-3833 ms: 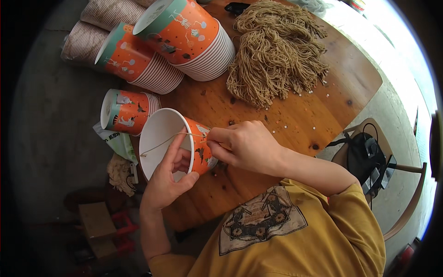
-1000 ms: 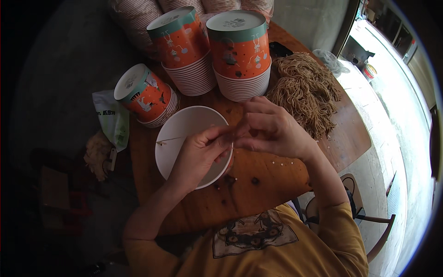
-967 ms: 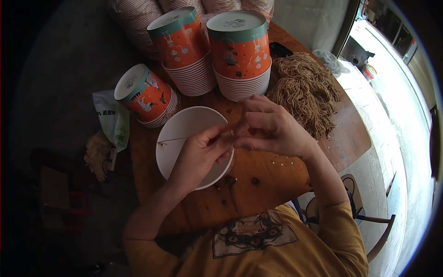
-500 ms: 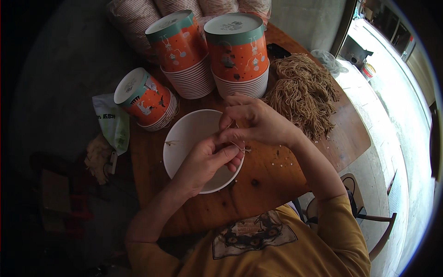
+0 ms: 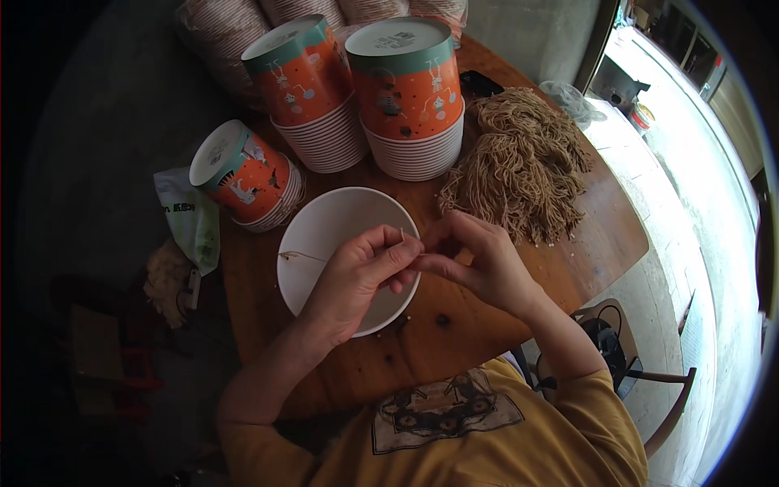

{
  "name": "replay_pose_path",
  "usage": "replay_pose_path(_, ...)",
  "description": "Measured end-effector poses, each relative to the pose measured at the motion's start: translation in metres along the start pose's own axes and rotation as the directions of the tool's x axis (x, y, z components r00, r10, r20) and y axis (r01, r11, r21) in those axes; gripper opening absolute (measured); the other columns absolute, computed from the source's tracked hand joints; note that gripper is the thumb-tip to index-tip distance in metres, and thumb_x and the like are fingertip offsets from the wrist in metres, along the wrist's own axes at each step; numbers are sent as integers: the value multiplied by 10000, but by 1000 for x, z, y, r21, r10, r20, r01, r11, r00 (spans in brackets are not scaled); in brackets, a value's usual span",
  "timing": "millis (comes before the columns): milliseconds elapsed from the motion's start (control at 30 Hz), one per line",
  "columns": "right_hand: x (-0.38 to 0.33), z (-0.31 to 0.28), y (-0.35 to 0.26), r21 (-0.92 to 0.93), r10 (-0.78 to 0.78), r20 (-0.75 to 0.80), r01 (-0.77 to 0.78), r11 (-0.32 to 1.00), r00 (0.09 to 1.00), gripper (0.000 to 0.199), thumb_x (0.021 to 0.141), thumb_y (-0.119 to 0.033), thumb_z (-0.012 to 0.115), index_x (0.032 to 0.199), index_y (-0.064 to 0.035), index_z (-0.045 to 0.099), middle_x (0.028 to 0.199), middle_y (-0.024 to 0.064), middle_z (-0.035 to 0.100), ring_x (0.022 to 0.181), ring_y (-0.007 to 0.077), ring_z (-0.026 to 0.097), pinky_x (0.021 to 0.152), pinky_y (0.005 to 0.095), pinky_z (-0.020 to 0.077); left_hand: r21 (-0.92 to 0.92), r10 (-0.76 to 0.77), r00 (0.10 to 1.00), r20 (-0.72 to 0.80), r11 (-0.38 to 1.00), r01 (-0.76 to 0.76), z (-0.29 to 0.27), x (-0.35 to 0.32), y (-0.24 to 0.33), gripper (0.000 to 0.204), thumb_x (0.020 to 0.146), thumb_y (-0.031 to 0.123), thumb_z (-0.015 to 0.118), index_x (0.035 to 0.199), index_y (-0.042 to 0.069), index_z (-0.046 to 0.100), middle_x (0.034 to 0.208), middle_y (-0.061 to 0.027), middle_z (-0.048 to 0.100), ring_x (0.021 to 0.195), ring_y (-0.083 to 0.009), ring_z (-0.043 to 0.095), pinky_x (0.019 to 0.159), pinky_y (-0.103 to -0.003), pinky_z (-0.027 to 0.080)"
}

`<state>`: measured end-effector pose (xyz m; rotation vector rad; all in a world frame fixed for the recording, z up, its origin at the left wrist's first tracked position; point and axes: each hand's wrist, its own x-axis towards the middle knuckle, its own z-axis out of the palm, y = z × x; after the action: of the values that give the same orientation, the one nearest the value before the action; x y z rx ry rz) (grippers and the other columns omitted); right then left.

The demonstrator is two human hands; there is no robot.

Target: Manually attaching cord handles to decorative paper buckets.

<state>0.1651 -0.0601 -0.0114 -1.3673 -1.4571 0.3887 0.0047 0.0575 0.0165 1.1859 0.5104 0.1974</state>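
My left hand (image 5: 361,274) is closed in a pinch over the right part of a round white bowl (image 5: 324,215). A thin tan string (image 5: 302,256) runs out from behind this hand to the bowl's left rim, and a tiny pale end pokes up at the fingertips. My right hand (image 5: 487,264), at the bowl's right edge, pinches thumb to forefinger right against the left fingertips. A short bit of string seems to lie between the two pinches, mostly hidden by the fingers.
Right of the bowl lies a heap of tan string (image 5: 523,166). Behind stand stacks of orange paper tubs (image 5: 406,101), upside down; a smaller stack (image 5: 243,183) leans at the left beside a plastic bag (image 5: 188,215). Wrapped stacks (image 5: 223,49) fill the back.
My right hand has come down and to the right, from above the left hand to beside it. The loop of string between the hands no longer shows; the string's left tail looks longer.
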Motion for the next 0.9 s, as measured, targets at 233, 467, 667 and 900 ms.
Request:
replay_pose_path(233,-3,-2,1,128,222,28,-224,966,975,148,854,-138,673,873,-24,581,697,25,570,625,89,532,555,253,433,76,9,1000,3,997,-9,-1,1,2,152,947,208,569,1003,67,580,858,18,584,751,-35,513,664,-179,393)
replay_pose_path(467,-16,12,0,372,284,-53,-245,895,957,127,876,-118,644,852,-22,565,687,-25,532,622,11,441,538,203,391,-48,-109,992,62,993,112,-8,4,5,125,929,144,580,1026,65,577,908,-7,598,792,-64,548,710,-197,435)
replay_pose_path(667,-25,20,-15,202,235,-35,-224,953,971,126,830,-95,682,838,-27,576,722,62,617,651,149,621,573,278,480,-123,-162,981,110,977,175,-10,6,8,142,910,92,589,1047,52,583,939,-18,602,849,-73,566,732,-207,453)
replay_pose_path(900,-18,9,-14,69,53,-26,-51,996,998,118,813,-78,679,894,-44,600,841,78,591,699,218,610,584,312,492,-71,-112,989,95,990,119,-7,5,10,168,884,50,594,1035,60,523,968,-19,578,881,-81,560,764,-218,449)
